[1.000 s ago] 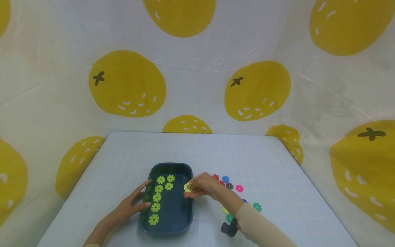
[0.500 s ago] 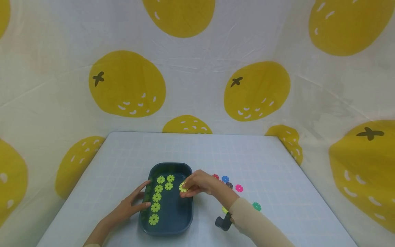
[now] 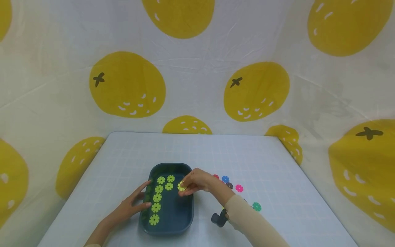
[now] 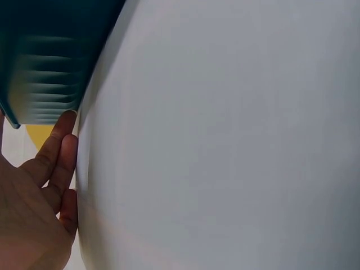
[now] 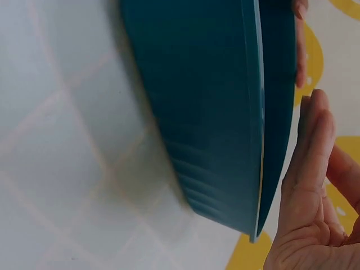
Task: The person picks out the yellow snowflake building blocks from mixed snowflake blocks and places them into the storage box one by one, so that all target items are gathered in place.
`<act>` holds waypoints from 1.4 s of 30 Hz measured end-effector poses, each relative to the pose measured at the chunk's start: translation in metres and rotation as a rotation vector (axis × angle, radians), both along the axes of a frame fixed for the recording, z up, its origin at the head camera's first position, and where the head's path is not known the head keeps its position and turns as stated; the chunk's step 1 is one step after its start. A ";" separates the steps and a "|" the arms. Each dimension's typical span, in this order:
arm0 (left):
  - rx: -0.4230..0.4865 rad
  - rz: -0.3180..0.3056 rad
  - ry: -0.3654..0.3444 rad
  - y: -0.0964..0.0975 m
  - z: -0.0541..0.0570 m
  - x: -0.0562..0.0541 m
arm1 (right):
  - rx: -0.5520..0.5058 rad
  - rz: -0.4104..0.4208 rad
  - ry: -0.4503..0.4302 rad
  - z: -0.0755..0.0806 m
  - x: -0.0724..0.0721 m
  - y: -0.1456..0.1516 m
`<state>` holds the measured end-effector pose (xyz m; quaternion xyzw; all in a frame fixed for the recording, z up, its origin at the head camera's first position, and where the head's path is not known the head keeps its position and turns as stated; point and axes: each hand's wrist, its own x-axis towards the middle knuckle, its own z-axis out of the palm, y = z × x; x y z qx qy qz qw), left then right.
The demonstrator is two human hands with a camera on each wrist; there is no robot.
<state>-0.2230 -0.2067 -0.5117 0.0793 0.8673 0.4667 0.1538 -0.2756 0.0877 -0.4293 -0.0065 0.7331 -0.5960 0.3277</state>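
Note:
A dark teal tray (image 3: 176, 219) stands on the table. In it lie several yellow-green notched, flower-shaped discs: a column along the left side, such as this disc (image 3: 156, 207), and two beside its upper end. My left hand (image 3: 127, 208) rests at the tray's left side, fingers extended; in the left wrist view the left hand (image 4: 42, 191) touches the tray's ribbed outer wall (image 4: 50, 79). My right hand (image 3: 197, 181) pinches another yellow-green flower-shaped disc (image 3: 181, 186) above the tray's right part. In the right wrist view that disc is hidden behind the right hand (image 5: 312, 191).
Right of the tray lie loose discs, among them a blue disc (image 3: 225, 179), a pink disc (image 3: 239, 188) and a green disc (image 3: 256, 206). My right forearm covers part of that group. A dark device (image 3: 219, 218) hangs at the right wrist. A lemon-print cloth (image 3: 194, 85) stands behind the table.
My right hand has moved a little left and away from me, carrying the pinched yellow-green disc from the tray's right rim farther over the inside. The left hand stays put.

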 end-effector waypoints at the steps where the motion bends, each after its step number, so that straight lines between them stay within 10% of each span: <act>1: -0.002 0.002 -0.002 0.000 0.000 0.000 | -0.002 0.003 -0.005 0.000 0.000 0.000; 42: -0.032 0.016 -0.021 0.000 -0.003 -0.001 | -0.020 0.187 0.004 0.013 -0.019 -0.036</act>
